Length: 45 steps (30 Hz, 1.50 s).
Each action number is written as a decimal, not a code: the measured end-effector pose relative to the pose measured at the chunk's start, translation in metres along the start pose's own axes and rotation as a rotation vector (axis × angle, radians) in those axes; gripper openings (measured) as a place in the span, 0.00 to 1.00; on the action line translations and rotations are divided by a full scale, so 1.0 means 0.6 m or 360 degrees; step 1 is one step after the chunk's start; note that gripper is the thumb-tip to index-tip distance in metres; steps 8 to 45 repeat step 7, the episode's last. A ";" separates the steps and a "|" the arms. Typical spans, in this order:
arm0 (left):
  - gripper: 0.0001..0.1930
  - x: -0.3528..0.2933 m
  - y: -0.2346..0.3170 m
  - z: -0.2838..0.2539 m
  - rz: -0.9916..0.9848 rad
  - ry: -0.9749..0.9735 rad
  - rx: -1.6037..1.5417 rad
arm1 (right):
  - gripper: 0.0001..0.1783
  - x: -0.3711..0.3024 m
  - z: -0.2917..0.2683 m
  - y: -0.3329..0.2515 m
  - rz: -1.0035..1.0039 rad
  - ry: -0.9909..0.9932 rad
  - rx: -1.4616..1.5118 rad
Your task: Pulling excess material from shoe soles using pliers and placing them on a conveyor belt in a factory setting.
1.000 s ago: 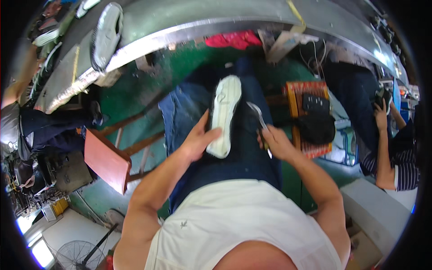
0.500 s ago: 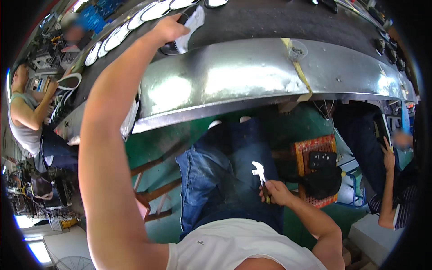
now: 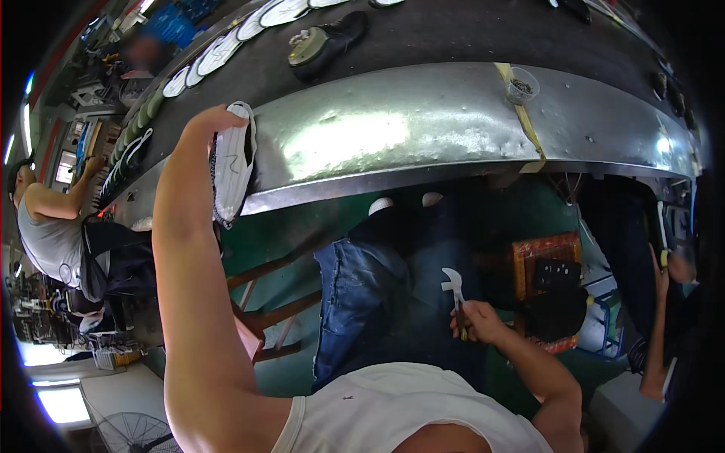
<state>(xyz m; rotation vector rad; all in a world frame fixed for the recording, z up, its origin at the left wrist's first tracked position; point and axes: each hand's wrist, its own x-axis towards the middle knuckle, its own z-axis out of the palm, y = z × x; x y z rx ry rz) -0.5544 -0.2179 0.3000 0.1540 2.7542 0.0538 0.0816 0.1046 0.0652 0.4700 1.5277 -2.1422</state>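
Note:
My left hand (image 3: 219, 118) is closed on the top end of a white shoe upper (image 3: 232, 167) with a dark, jagged edge. The upper hangs over the metal front edge of the bench, partly behind my forearm. Over my lap, my right hand (image 3: 477, 321) grips the handle of a claw hammer (image 3: 453, 285), its metal head pointing up and to the left. A black shoe (image 3: 326, 47) with an olive patch at one end lies on the dark bench top, apart from both hands.
White shoe pieces (image 3: 249, 30) line the far left of the bench (image 3: 445, 38). A clear cup (image 3: 521, 87) of small dark bits sits on the metal edge. A stool (image 3: 545, 249) stands at right. People work at left (image 3: 53, 226) and right (image 3: 655, 317).
My left hand has let go of the shoe on the bench and come down leftward to the white upper at the edge. The right hand still holds the hammer.

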 end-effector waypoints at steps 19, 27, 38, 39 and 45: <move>0.35 -0.194 -0.066 0.090 0.0939 -0.0254 -0.1897 | 0.28 -0.015 0.021 0.014 0.0082 0.0105 -0.0154; 0.35 -0.194 -0.066 0.090 0.0939 -0.0254 -0.1897 | 0.28 -0.015 0.021 0.014 0.0082 0.0105 -0.0154; 0.35 -0.194 -0.066 0.090 0.0939 -0.0254 -0.1897 | 0.28 -0.015 0.021 0.014 0.0082 0.0105 -0.0154; 0.35 -0.194 -0.066 0.090 0.0939 -0.0254 -0.1897 | 0.28 -0.015 0.021 0.014 0.0082 0.0105 -0.0154; 0.35 -0.194 -0.066 0.090 0.0939 -0.0254 -0.1897 | 0.28 -0.015 0.021 0.014 0.0082 0.0105 -0.0154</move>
